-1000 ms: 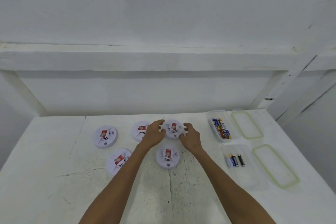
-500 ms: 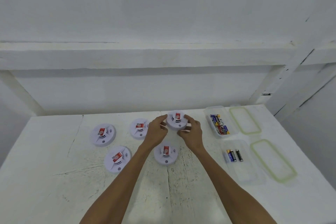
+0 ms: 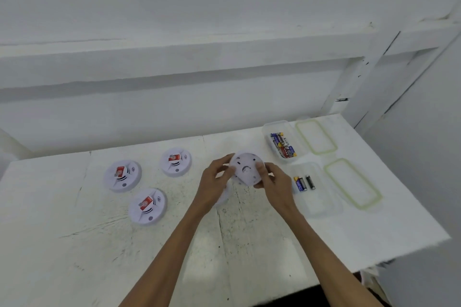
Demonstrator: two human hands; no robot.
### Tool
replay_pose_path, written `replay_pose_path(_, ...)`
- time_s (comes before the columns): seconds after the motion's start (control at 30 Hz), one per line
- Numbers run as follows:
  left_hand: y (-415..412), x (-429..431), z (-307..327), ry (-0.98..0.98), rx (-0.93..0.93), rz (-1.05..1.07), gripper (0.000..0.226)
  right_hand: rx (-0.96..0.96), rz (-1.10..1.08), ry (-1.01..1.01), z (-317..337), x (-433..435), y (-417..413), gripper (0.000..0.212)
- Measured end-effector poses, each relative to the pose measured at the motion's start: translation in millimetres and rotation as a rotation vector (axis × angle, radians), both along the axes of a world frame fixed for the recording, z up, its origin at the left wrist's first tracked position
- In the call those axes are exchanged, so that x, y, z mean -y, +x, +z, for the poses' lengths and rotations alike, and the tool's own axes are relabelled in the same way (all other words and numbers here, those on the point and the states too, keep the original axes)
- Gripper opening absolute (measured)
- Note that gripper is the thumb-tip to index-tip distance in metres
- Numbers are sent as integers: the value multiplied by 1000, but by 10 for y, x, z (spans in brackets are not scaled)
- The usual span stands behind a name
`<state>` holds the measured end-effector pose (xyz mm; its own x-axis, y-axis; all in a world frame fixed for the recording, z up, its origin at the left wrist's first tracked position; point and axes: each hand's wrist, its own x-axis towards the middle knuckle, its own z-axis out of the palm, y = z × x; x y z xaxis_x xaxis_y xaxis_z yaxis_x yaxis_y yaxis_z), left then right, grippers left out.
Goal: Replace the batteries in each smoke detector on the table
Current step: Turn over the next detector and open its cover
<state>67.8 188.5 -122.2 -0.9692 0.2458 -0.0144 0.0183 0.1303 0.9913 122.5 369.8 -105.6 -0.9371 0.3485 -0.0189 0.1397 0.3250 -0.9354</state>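
The left hand and right hand each curl their fingers round the rim of one round white smoke detector, held tilted just above the table with its plain back showing. Three more detectors lie face up to the left, their red labels too small to read, and a fourth peeks from under the left hand. To the right are two clear tubs, the far tub with a cluster of batteries and the near tub with at least two loose batteries, beside two green-rimmed lids.

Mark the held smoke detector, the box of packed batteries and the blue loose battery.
held smoke detector [image 3: 245, 169]: head view, middle of its upturned face.
box of packed batteries [image 3: 274, 124]: head view, far rim.
blue loose battery [image 3: 301, 183]: head view, its body.
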Motion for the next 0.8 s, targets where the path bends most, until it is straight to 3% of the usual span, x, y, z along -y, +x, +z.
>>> replay_pose_path(0.23,523,-229,51,535,448,-19,42,108,-43,-146,62,162,482,37)
replay_pose_path(0.33,617,-292,-51,683,576,-72,54,114,-124,-83,41,239,618,43)
replay_pose_path(0.5,673,-367,2,793,690,10,62,-9,-126,210,5,333,711,53)
replay_pose_path(0.63,675,-426,79,807,704,20,62,11,-139,423,36,369,676,64)
replay_pose_path(0.8,579,-471,117,796,709,78,65,-25,-125,375,81,309,541,70)
